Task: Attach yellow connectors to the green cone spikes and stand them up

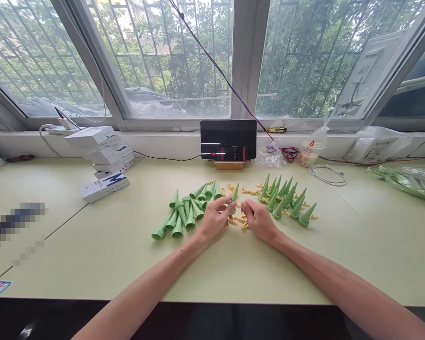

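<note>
Between the thumb and fingers of my left hand (215, 218) is a green plastic spike (235, 192), its tip pointing up. My right hand (258, 220) is closed just to its right, pinching a small yellow plastic piece (238, 205) against the side of the spike; the fingers hide most of this piece. Loose yellow pieces (245, 222) lie under and behind both hands. To the left is a heap of hollow green spikes (180, 212), mostly on their sides. On the right, several green spikes (286, 198) stand upright with yellow pieces sticking out of their sides.
A black tablet-like screen (228, 134) leans at the back by the windowsill. Stacked white boxes (104, 153) stand back left. A bagged cup (310, 152), a coiled white cable (327, 174) and plastic-wrapped green items (403, 182) lie along the right. The table's front edge (248, 303) runs below my forearms.
</note>
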`<state>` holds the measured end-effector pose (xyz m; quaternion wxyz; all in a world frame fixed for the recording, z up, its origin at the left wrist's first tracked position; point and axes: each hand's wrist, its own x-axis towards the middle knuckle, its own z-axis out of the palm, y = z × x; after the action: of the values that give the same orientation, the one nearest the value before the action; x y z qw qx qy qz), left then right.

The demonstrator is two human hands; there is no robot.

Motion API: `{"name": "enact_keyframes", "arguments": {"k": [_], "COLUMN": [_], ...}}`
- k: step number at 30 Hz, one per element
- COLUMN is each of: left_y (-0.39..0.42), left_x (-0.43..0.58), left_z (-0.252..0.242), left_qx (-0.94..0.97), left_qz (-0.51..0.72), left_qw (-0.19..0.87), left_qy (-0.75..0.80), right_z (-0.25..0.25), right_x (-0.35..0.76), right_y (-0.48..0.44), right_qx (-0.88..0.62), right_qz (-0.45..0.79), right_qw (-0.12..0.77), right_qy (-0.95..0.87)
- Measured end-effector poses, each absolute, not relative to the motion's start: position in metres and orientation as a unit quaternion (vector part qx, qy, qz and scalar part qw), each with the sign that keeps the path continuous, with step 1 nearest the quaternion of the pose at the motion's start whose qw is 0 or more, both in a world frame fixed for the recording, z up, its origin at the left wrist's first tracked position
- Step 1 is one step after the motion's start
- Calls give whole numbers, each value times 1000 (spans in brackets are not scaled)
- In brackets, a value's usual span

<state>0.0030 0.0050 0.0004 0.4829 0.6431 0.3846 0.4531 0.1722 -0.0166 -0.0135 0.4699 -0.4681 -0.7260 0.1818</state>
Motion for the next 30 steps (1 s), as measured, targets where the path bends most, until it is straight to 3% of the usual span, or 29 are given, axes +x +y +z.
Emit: {"name": "enact_keyframes", "arguments": {"k": [8,30], "left_y": [4,3], "left_x": [4,6], "left_z": [2,3], "left_qx": [651,626], "left_qz": [461,478], "left_qw": [441,487], "left_qy": [411,378], "right_z": [-10,-7], "right_x": [172,173], "right_y": [-17,-17], "right_qx": [-481,-457], "right_qz": [204,206], "right_qw": [487,488], "right_qy": [-700,-714]}}
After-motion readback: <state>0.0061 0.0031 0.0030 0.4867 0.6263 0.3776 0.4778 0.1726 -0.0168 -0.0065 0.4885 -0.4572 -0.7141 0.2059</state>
